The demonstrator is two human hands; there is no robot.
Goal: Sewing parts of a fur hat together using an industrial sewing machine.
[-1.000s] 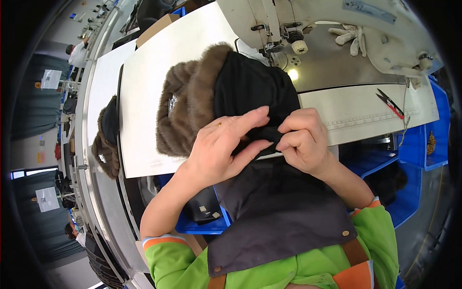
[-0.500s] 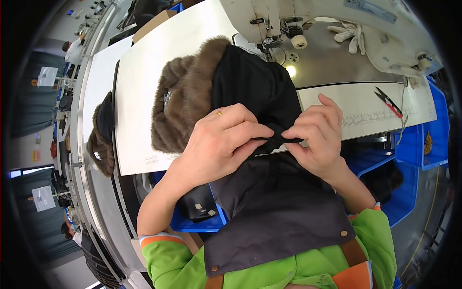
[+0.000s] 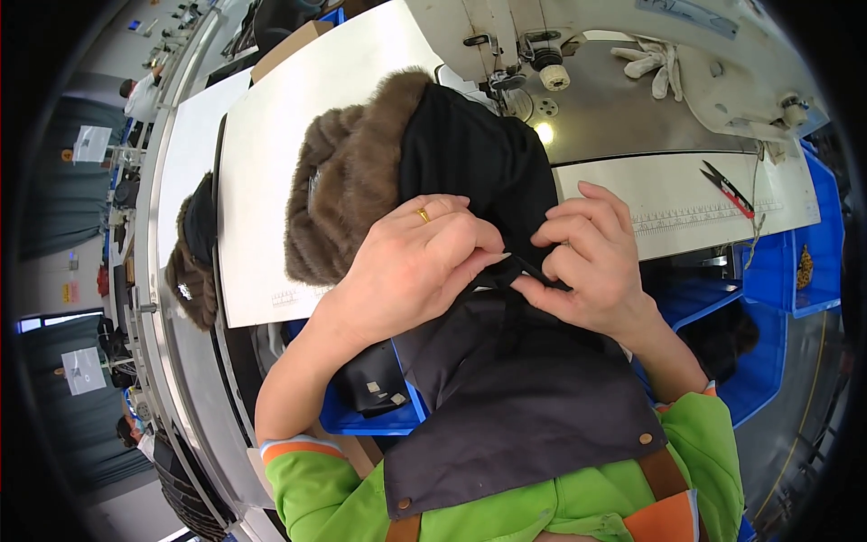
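Observation:
A brown fur piece (image 3: pixel 348 181), perhaps a hat, lies on the white sewing table, joined to black fabric (image 3: pixel 483 158) that spreads to its right and hangs over the near edge. At that near end, my left hand (image 3: pixel 411 262) pinches the fabric between thumb and fingers; a ring sits on one finger. Close beside it, my right hand (image 3: pixel 591 262) grips a narrow folded bit of the same fabric, thumb below and fingers curled. The fingertips of both hands are a short gap apart. What lies inside the fold is hidden.
Beyond the fabric stands a sewing machine (image 3: pixel 533 54) with a white glove (image 3: pixel 655 65) behind it. Red-handled thread snips (image 3: pixel 730 190) lie at right. Blue bins (image 3: pixel 768 348) flank me below the table (image 3: pixel 262 199). Another fur piece (image 3: pixel 192 257) rests at far left.
My right hand has shifted its hold, its fingers lifting and spreading while its thumb moved lower left. My left fingers have curled more. The fur piece stays in place.

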